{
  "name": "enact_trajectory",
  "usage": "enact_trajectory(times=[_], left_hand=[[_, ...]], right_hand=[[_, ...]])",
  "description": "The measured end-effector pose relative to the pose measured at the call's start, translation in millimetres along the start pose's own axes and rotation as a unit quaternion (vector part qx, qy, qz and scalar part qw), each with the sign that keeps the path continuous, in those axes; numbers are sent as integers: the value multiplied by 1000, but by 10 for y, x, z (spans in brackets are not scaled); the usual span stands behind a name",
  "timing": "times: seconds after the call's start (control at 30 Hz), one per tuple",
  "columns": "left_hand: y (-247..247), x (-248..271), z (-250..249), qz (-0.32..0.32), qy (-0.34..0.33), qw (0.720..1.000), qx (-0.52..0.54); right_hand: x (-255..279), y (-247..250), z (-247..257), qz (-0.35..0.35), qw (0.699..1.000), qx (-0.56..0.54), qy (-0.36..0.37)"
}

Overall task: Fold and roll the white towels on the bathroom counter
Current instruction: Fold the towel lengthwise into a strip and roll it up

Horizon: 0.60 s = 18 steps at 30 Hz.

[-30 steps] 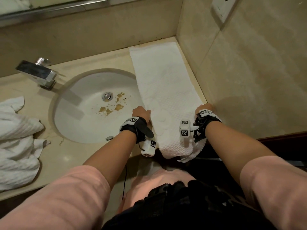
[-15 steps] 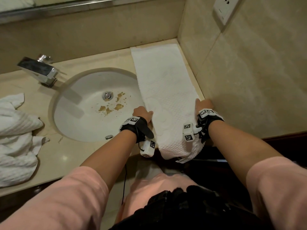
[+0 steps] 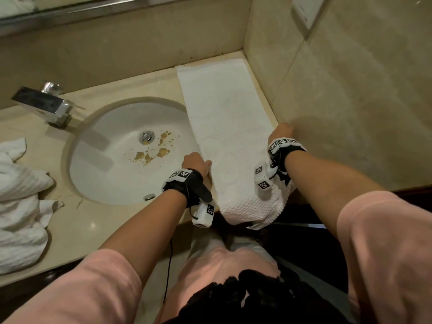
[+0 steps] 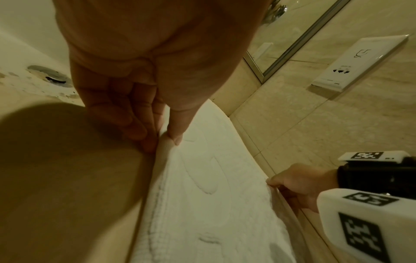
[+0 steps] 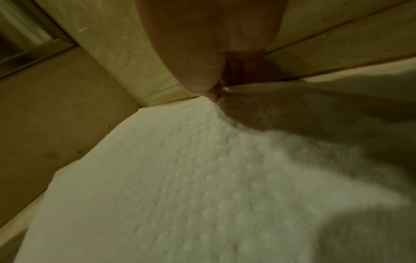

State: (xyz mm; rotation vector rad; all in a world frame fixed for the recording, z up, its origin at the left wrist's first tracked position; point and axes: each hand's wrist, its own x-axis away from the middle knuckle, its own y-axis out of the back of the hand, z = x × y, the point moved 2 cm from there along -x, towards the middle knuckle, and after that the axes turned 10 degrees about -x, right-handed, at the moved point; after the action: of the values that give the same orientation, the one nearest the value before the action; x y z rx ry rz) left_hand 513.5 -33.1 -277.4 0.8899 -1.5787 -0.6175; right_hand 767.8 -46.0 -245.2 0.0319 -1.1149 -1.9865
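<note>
A long white towel (image 3: 224, 118) folded into a narrow strip lies on the beige counter (image 3: 77, 228) between the sink and the right wall, its near end hanging over the front edge. My left hand (image 3: 198, 161) pinches the towel's left edge (image 4: 166, 142) between thumb and fingers. My right hand (image 3: 281, 132) pinches the right edge (image 4: 273, 185) beside the wall. In the right wrist view the thumb and fingertips (image 5: 213, 96) close on the towel (image 5: 180, 178).
A round white sink (image 3: 126, 155) with brown crumbs lies left of the towel. A chrome faucet (image 3: 44, 106) stands behind it. A heap of white towels (image 3: 21, 206) sits at the counter's left. The tiled wall (image 3: 350, 101) with a socket plate (image 3: 306, 10) bounds the right side.
My right hand has slid along the towel's right edge toward the back wall. My left hand has kept its place on the left edge.
</note>
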Motion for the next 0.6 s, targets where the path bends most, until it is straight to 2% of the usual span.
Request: enact_trajectory(times=[0.1,0.27,0.47,0.6], left_hand=[[-6,2,5,0,-3,1000,-5],[-8,82,27,-1,-19,1000,-11],[35,120,57,18,-29,999,-11],[25,233,43,26,-34,999,-2]], right_hand=[[-2,10,-4,0,998,68,19],[141,-68,-66,-75,987,141,19],[425,-106,-358,-80,994,52,-58],[692,-150,-616,-133,988,-9,-80]])
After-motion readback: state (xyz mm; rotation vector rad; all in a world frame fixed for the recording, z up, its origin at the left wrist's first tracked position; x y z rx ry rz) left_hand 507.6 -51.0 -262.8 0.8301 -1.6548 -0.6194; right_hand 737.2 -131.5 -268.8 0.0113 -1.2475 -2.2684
